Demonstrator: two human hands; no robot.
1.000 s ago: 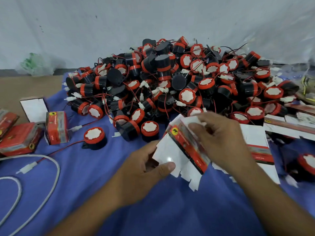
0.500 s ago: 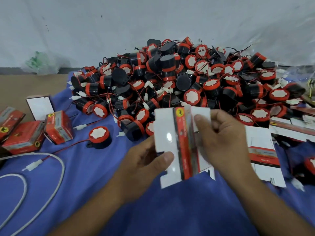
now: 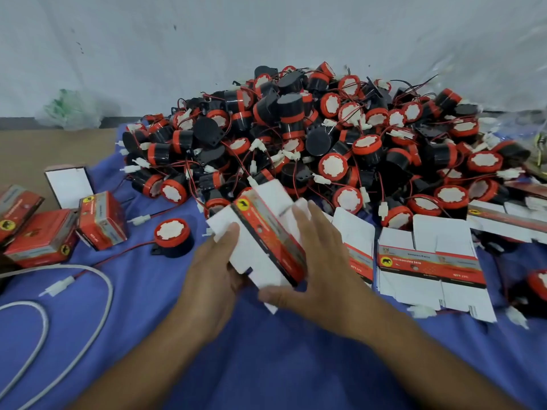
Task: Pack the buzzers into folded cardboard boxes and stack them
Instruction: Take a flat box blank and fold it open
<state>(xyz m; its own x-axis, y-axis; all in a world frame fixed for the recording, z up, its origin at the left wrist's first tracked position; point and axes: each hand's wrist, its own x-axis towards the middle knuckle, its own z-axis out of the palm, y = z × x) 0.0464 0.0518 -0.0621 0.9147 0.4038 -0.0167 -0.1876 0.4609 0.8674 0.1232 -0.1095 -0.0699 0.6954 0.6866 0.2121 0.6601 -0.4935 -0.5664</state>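
- left grip (image 3: 213, 279) has the half-folded box blank (image 3: 269, 241) pinched, thumb on top of a white flap and fingers underneath
- right grip (image 3: 322, 261) clasps the same blank from the other side: fingers pretty straight along its far right side, thumb spread wide at the near end
- the blank is tilted, red printed strip facing up, held just above the blue cloth (image 3: 296, 365) around the middle, right in front of the heap
- huge pile of buzzers (image 3: 325, 137), black and red with tangled wires, fills the cloth's far edge
- one loose buzzer (image 3: 173, 238) sits on its own left of the hands, white face up
- folded red boxes (image 3: 102, 224) are clustered at the left edge, touching each other
- flat unfolded blanks (image 3: 429, 261) lie toward the right edge
- white cable (image 3: 97, 291) loops across the near-left corner
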